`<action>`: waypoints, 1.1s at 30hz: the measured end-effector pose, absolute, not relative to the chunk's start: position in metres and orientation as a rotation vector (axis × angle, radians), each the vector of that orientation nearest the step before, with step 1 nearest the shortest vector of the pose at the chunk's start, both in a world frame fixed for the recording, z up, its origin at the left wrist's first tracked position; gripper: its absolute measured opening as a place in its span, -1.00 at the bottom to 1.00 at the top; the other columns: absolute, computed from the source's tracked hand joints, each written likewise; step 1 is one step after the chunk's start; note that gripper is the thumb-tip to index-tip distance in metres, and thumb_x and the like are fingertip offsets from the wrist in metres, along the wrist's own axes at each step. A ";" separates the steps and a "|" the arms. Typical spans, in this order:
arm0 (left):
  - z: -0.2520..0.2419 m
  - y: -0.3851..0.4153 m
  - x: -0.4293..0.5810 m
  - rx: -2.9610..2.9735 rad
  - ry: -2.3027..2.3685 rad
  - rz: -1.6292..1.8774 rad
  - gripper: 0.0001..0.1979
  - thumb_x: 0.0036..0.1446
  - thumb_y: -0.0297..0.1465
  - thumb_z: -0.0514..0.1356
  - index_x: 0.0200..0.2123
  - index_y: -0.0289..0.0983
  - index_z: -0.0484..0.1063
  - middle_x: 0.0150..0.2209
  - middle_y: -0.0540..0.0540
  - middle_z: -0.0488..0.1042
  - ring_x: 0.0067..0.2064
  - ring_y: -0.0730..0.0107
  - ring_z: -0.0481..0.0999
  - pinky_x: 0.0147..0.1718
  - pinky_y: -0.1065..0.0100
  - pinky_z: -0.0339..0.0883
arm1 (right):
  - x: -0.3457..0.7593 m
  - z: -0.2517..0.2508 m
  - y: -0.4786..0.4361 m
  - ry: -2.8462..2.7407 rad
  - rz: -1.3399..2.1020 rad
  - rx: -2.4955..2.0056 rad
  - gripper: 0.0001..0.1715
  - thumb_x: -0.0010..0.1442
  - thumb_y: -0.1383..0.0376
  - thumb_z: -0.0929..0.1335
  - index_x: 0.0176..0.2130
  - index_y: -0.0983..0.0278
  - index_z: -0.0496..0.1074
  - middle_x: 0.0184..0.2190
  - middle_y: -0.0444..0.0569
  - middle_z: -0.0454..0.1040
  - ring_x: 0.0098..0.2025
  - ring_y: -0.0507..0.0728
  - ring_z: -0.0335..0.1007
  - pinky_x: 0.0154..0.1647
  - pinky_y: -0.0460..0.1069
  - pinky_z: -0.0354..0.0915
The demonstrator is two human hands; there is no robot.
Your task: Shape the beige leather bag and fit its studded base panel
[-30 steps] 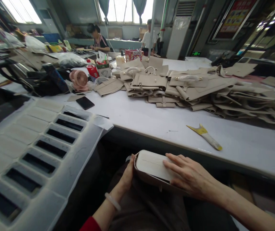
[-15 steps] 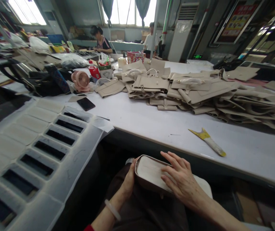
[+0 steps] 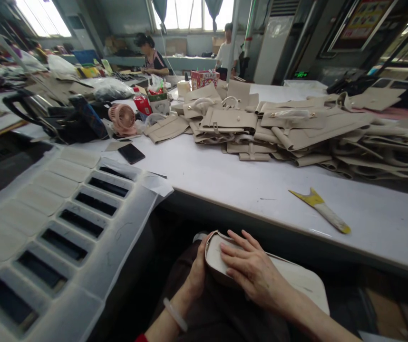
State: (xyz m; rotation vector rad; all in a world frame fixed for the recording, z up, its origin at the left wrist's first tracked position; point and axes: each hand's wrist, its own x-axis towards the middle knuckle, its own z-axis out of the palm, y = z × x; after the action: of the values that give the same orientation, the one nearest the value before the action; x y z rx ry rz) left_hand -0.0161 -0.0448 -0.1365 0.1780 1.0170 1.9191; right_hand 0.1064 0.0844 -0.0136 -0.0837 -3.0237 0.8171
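A pale, round-cornered bag (image 3: pixel 307 281) lies on my lap below the table's edge, its flat panel facing up inside a thin rim. My left hand (image 3: pixel 197 271) grips its near left end, thumb along the rim and the other fingers hidden underneath. On top of the panel, my right hand (image 3: pixel 256 270) rests flat with its fingers stretched and slightly spread toward that same end. The bag's underside is dark in shadow and mostly out of sight.
A yellow tool with a pale wrapped handle (image 3: pixel 321 209) lies on the white table (image 3: pixel 211 178). Behind it, beige bag pieces (image 3: pixel 296 128) are heaped. A phone (image 3: pixel 131 153) and pink fan (image 3: pixel 122 118) sit leftward. Beside me, pale panels cover a slotted white surface (image 3: pixel 118 242).
My right hand has slid left along the panel toward the end held by my left hand, and its fingers lie flatter. The whole view has shifted slightly.
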 end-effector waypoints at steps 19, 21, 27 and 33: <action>-0.032 -0.004 -0.091 1.274 1.749 0.995 -0.81 0.14 -0.38 0.20 -0.32 -0.27 0.63 -0.39 -0.03 0.60 -0.35 0.37 0.51 -0.36 0.41 0.26 | 0.115 -0.016 0.074 -2.937 0.774 -0.243 -0.68 0.37 0.31 0.29 0.08 0.06 0.40 0.20 -0.27 0.36 0.45 0.20 -0.34 0.41 0.29 -0.47; -0.032 0.000 -0.086 1.307 1.813 1.009 -0.82 0.13 -0.39 0.19 -0.38 -0.28 0.61 -0.42 -0.04 0.57 -0.38 0.39 0.47 -0.37 0.40 0.22 | 0.115 -0.015 0.073 -2.936 0.745 -0.212 -0.65 0.37 0.33 0.27 0.12 0.11 0.37 0.22 -0.24 0.35 0.45 0.18 -0.33 0.42 0.26 -0.50; -0.039 0.006 -0.081 1.146 1.826 1.091 -0.79 0.15 -0.32 0.19 -0.41 -0.30 0.57 -0.45 -0.07 0.53 -0.38 0.36 0.43 -0.37 0.37 0.20 | 0.114 -0.016 0.070 -2.907 0.724 -0.133 -0.63 0.38 0.37 0.24 0.14 0.19 0.36 0.26 -0.16 0.30 0.43 0.16 -0.20 0.41 0.19 -0.30; -0.057 -0.020 -0.096 0.768 1.535 1.250 -0.56 0.29 -0.10 0.06 -0.04 -0.29 0.51 0.00 -0.20 0.54 0.06 0.16 0.48 -0.05 0.28 0.34 | 0.108 -0.020 0.077 -2.822 0.905 -0.137 -0.76 0.39 0.37 0.25 -0.02 0.17 0.44 0.18 -0.08 0.41 0.26 0.14 0.20 0.22 0.17 0.03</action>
State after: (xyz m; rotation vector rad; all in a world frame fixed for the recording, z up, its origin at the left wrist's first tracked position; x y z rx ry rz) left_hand -0.0964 -0.0203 -0.0573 0.7681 1.5350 1.2505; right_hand 0.1078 0.0765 -0.0198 -0.1371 -2.8222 0.9050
